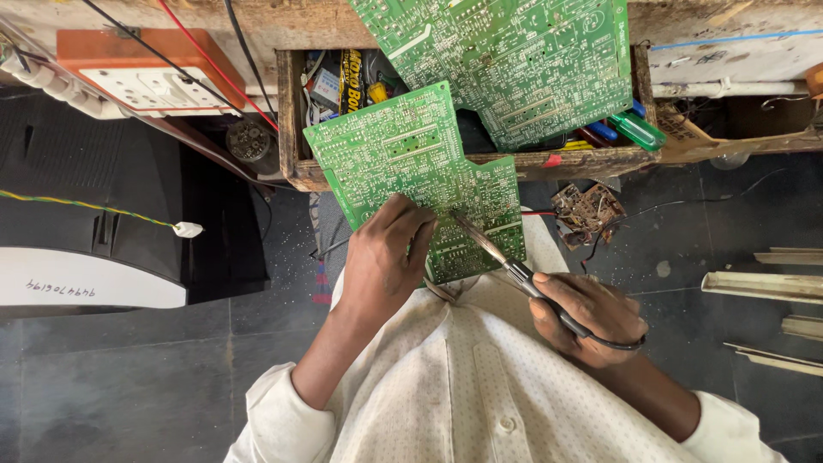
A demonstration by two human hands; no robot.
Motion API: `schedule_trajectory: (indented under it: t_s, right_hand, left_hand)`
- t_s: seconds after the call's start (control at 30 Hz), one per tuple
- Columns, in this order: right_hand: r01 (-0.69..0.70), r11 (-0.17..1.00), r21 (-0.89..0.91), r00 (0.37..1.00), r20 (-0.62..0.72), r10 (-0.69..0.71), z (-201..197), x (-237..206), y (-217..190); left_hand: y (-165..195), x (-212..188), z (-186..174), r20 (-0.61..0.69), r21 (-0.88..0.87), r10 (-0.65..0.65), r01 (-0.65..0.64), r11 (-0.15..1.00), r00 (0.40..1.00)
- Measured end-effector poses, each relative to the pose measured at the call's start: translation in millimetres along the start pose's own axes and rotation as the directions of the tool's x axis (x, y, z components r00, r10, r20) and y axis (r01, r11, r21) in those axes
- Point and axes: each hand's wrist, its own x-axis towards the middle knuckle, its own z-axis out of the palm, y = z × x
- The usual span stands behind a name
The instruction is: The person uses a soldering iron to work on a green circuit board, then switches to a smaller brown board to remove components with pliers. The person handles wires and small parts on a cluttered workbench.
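- The left hand [383,257] is gripping the lower edge of a green circuit board [410,167] leaning against the wooden tray [290,129].
- The right hand [591,315] is closing around a soldering iron [514,270], its tip touching the board's lower right corner.

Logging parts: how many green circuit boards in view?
2. One green board is held by the left hand, leaning on the wooden box. The second lies across the box. More may be hidden inside.
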Motion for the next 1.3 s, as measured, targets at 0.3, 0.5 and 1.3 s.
schedule_trajectory:
  t_s: [0.3, 0.5, 1.3]
  right_hand:
    - [0.032, 0.998, -0.044, 0.999, 0.015, -0.032, -2.0, 0.0, -0.7]
    - [0.181, 0.97, -0.163, 0.981, 0.106, -0.165, -4.0, 8.4, -1.6]
    - [-0.012, 0.994, -0.107, 0.994, 0.104, 0.023, -18.0, 22.8, -4.4]
  left_hand:
    - [1.8, 0.6, -0.3, -0.003, 0.01, 0.009, -0.009, 1.0, 1.0]
    - [3.6, 0.7, -1.5, 0.006, -0.005, -0.015, 0.015, 1.0, 1.0]
    - [11.3, 3.6, 0.8, -0.011, -0.024, -0.026, 0.025, 0.999, 1.0]
